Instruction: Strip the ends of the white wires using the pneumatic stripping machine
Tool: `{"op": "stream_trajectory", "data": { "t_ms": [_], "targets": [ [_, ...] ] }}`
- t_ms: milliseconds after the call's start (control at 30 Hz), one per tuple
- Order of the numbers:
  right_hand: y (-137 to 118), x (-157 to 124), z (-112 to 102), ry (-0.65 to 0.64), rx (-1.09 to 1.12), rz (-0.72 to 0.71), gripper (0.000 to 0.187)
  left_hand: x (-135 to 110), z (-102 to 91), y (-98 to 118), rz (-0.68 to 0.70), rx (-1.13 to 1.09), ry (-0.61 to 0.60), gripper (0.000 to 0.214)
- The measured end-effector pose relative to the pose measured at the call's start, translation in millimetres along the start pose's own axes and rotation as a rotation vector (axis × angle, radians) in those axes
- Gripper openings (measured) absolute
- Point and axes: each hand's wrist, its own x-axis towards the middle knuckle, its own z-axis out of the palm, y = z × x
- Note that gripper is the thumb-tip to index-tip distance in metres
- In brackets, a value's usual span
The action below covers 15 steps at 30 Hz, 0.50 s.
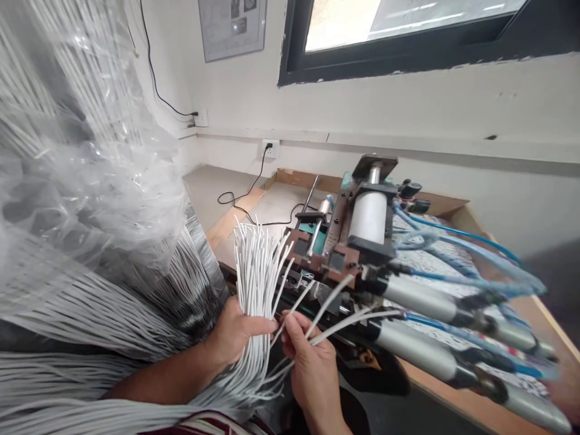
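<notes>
My left hand [235, 335] is closed around a thick bundle of white cables [256, 272] whose cut ends fan upward. My right hand [308, 362] sits just right of it, fingers pinched on a few white cable ends [348, 317] that point right toward the front of a pneumatic machine [357, 241]. The cables run down and left from my hands into a large mass of white cable [67, 362] across my lap.
A clear plastic wrap [90, 169] covers more cable at the left. The machine has a white cylinder, grey air cylinders [435, 308] and blue hoses [466, 254], and stands on a wooden bench [534, 314]. Black cords run to wall sockets [270, 148]. A dark window frame is above.
</notes>
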Motion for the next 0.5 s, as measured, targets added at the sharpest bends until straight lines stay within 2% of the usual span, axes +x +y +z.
{"op": "stream_trajectory", "data": {
  "t_ms": [100,200,367,500],
  "targets": [
    [-7.5,0.9,4.0,0.020,0.059,0.018,0.036,2.5,1.2,6.2,-0.074,-0.013,0.060,0.013],
    [-16.0,5.3,7.5,0.060,0.106,0.065,0.037,6.0,2.1,11.2,-0.082,-0.022,0.149,0.017],
    [-26.3,14.0,11.2,0.097,0.242,0.180,0.035,11.6,2.8,15.4,-0.030,-0.010,0.110,0.018],
    [-29.5,19.6,12.3,0.072,0.388,0.276,0.033,13.9,6.5,18.5,-0.038,0.008,0.104,0.017]
  ]
}}
